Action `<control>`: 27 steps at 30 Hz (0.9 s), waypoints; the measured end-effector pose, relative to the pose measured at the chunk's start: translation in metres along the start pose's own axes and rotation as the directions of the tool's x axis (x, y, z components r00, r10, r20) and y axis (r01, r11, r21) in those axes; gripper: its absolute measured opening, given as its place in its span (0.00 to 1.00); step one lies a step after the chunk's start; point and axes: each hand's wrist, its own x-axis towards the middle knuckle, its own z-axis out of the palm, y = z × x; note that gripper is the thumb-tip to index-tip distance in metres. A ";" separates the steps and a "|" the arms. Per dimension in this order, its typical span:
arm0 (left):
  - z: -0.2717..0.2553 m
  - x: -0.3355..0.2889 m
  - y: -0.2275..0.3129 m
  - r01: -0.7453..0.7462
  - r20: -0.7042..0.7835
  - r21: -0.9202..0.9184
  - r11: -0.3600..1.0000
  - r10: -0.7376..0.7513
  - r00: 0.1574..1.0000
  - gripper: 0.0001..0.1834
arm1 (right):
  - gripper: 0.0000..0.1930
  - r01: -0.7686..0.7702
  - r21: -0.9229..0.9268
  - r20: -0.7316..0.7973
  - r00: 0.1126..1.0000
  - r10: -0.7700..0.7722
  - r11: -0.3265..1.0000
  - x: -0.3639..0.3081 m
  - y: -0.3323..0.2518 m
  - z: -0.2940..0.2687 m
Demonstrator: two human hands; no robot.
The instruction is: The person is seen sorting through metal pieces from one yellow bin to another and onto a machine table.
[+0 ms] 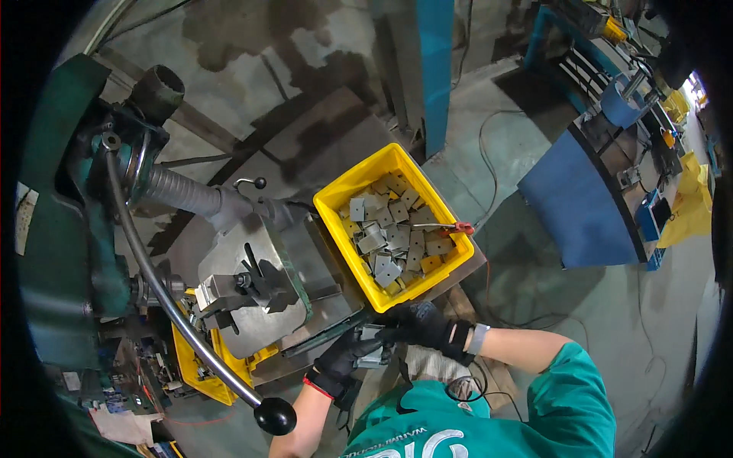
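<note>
Small grey bent-metal brackets (369, 356) are held close in front of my body, just below the near corner of a yellow bin (345, 272). My left hand (341, 357), in a black glove, is closed around them from the left. From the right, my right hand (421, 325), also black-gloved, reaches over with its fingers closed against the upper bracket; its fingertips are partly hidden. Inside the bin lies a loose heap of similar metal brackets (396, 235). Red-handled pliers (460, 227) rest across the bin's right rim.
A green drill press (72, 252) stands at left, its long lever ending in a black ball knob (275, 416). A clamping fixture (243, 284) sits on its metal table (286, 320). Another yellow bin (221, 391) is below. A blue-sided workbench (580, 206) stands at right; cables cross the floor.
</note>
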 end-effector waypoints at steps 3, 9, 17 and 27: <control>-0.004 -0.016 0.005 0.032 -0.076 -0.179 0.983 -0.046 0.996 0.18 | 0.15 -0.028 -0.340 -0.068 0.998 0.006 0.940 0.011 0.045 -0.035; -0.028 -0.028 -0.007 0.001 -0.190 -0.121 0.993 -0.024 0.982 0.20 | 0.07 0.183 -0.980 0.197 0.929 0.312 0.071 0.061 0.119 -0.084; -0.043 -0.045 -0.013 -0.053 -0.202 -0.071 0.996 0.037 0.979 0.19 | 0.10 0.145 -0.988 0.113 0.903 0.414 -0.046 0.089 0.125 -0.056; -0.043 -0.068 -0.005 -0.049 -0.311 0.032 0.998 0.057 0.949 0.13 | 0.13 0.068 -0.963 0.167 0.909 0.383 0.260 0.078 0.072 -0.075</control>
